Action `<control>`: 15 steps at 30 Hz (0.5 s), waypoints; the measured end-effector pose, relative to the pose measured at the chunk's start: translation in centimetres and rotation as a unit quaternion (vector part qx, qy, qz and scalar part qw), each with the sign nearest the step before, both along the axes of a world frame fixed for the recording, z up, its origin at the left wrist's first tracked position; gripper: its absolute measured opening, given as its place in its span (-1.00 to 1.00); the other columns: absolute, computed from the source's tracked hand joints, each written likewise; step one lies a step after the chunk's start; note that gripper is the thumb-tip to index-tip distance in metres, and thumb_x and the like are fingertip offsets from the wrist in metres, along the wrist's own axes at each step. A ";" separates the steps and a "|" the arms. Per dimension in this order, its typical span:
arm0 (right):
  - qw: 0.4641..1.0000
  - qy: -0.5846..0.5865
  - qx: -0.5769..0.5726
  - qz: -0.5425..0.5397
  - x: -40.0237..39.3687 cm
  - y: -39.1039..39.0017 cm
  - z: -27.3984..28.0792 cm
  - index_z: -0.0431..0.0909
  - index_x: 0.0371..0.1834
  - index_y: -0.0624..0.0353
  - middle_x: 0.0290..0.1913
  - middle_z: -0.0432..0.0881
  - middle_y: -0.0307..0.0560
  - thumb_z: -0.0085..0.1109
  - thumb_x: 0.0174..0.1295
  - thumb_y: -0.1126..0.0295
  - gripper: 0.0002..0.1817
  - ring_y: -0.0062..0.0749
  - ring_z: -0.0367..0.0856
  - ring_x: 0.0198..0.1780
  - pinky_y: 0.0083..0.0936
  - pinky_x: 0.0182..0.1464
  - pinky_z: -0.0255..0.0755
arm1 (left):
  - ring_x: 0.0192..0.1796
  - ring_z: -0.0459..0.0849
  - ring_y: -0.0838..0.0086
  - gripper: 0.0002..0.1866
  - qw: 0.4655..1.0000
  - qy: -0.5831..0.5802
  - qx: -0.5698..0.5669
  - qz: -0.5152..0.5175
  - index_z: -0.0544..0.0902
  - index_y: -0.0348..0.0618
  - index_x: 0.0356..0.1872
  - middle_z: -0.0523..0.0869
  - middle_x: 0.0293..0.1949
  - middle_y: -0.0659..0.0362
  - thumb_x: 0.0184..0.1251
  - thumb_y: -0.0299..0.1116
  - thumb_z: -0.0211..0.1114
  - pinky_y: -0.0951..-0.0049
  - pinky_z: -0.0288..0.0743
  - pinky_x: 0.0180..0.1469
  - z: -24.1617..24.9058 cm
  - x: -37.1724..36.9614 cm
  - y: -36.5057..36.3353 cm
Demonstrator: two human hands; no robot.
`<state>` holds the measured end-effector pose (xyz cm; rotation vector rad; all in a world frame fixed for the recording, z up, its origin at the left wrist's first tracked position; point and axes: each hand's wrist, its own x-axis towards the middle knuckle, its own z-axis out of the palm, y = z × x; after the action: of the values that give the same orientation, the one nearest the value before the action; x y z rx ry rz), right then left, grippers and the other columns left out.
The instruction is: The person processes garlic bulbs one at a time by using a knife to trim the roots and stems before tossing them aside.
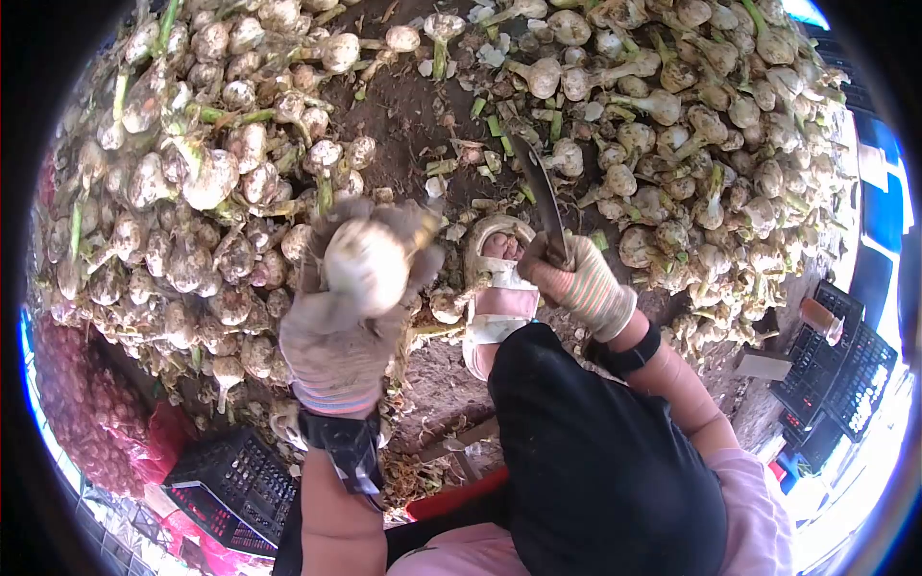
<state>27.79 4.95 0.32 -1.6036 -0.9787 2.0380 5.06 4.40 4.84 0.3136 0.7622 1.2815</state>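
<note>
My left hand, in a dirty striped glove, holds a garlic bulb that is blurred by motion. The bulb sits in the palm with the fingers around it. In a striped glove too, my right hand is closed round the handle of a knife with a long dark curved blade. The blade points up and slightly left, apart from the bulb. Between the hands, a foot in a sandal rests on the soil.
Heaps of garlic bulbs lie on the left and the right, with cut stems on the soil between. Black crates stand at the lower left and right. A red net sack is far left.
</note>
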 end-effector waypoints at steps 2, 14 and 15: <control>0.997 0.057 0.047 -0.006 -0.8 -0.2 0.1 0.53 -0.45 0.21 -0.55 0.45 -0.34 0.21 0.08 0.41 -0.89 -0.71 0.39 -0.47 -0.62 -0.41 0.32 | -0.17 0.47 0.39 -0.53 0.983 -0.173 -0.031 0.042 0.40 -0.25 0.05 0.49 -0.40 0.23 0.20 -0.17 0.20 0.41 0.54 -0.14 -0.1 1.4 0.1; 0.995 0.088 -0.036 -0.030 0.6 -1.9 -4.0 0.55 -0.16 0.27 -0.38 0.57 -0.30 0.15 0.12 0.46 -0.77 -0.68 0.49 -0.34 -0.68 -0.28 0.40 | -0.19 0.48 0.40 -0.68 0.990 0.096 0.098 -0.020 0.42 -0.17 -0.11 0.48 -0.27 0.15 0.27 -0.16 0.15 0.36 0.40 -0.13 0.7 3.9 2.3; 0.991 0.119 -0.019 -0.054 0.8 -1.7 -3.9 0.55 -0.18 0.26 -0.40 0.56 -0.32 0.14 0.13 0.46 -0.80 -0.68 0.48 -0.36 -0.67 -0.31 0.39 | 0.05 0.47 0.33 -0.54 0.903 0.406 0.120 -0.075 0.38 -0.21 0.06 0.52 -0.06 0.02 0.21 -0.21 0.26 0.15 0.39 0.15 0.6 4.9 1.2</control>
<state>28.57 3.21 -3.55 -1.3615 -0.7548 2.1237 9.95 5.65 5.40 1.1324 1.2493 1.0787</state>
